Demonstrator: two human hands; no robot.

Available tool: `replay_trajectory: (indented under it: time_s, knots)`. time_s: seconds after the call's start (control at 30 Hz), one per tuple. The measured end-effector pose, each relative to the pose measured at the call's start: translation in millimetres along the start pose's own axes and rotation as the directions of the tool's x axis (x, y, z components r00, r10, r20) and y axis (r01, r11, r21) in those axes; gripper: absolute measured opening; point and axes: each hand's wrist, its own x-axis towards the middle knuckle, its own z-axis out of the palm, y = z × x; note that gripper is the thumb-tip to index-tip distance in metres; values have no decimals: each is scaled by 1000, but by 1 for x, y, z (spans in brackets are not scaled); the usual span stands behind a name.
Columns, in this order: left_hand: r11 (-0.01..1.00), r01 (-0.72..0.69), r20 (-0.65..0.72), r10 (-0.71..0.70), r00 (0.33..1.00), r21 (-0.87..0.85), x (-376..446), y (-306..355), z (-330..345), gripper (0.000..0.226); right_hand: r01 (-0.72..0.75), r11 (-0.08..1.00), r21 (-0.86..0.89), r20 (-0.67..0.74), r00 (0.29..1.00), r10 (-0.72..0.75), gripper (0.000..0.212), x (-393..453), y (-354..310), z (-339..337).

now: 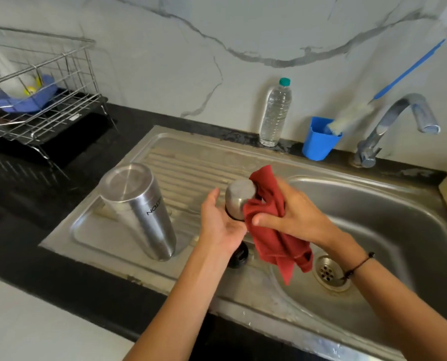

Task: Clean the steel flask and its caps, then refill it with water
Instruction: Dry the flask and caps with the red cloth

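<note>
A: Big stuff first?
B: Black desk [48, 217], steel sink [399, 217] set in it, ribbed drainboard [191, 162] on its left. Wire dish rack [42, 82] far left, tap [399, 118] far right.
A: Flask?
B: Steel flask [139, 212] stands upside down on the drainboard, base up, untouched.
A: Hands?
B: Both forearms reach in from below, meeting over the drainboard edge. Left hand [217, 225] palm turned inward, fingers wrapped under the steel cap [239, 198], thumb raised free. Right hand [292, 212] palm down, fingers clamped on a red cloth [277, 235] pressed against the cap's side; cloth tail hangs toward the drain [330, 273]. Black cord on the right wrist.
A: Small bits?
B: Black inner cap [239, 256] lies on the drainboard under the left wrist. At the wall: water bottle [275, 113], blue cup [320, 139] holding a bottle brush [352, 113].
</note>
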Motion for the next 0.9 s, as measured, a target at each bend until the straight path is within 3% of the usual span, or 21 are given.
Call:
replay_trajectory:
  time_s: [0.07,0.2,0.3,0.43,0.5,0.63,0.77,0.9]
  knots:
    - [999,-15,13,15,1000,30,2,2,1,46,28,997,-71,39,999,-25,79,6,-1,4]
    - [970,-72,66,59,996,232,10,8,-5,54,71,990,-122,-25,997,-75,73,16,1,4]
    - [844,-154,151,88,985,514,16,13,-16,62,34,999,-41,-54,998,-37,57,20,4,-1]
    - [726,-258,312,62,948,638,15,24,-35,81,109,988,-107,37,994,-106,49,27,9,-4]
    - [598,-302,369,13,929,742,17,30,-42,96,120,983,-139,50,992,-114,48,31,15,-4]
    - [357,-323,302,117,946,876,29,30,-42,69,95,975,-199,52,995,-86,43,41,26,1]
    - [235,-297,252,203,946,925,46,27,-59,62,77,934,-349,137,990,-31,39,51,37,11]
    - [-131,-214,245,312,918,968,58,23,-74,67,63,897,-438,207,978,33,37,54,48,21]
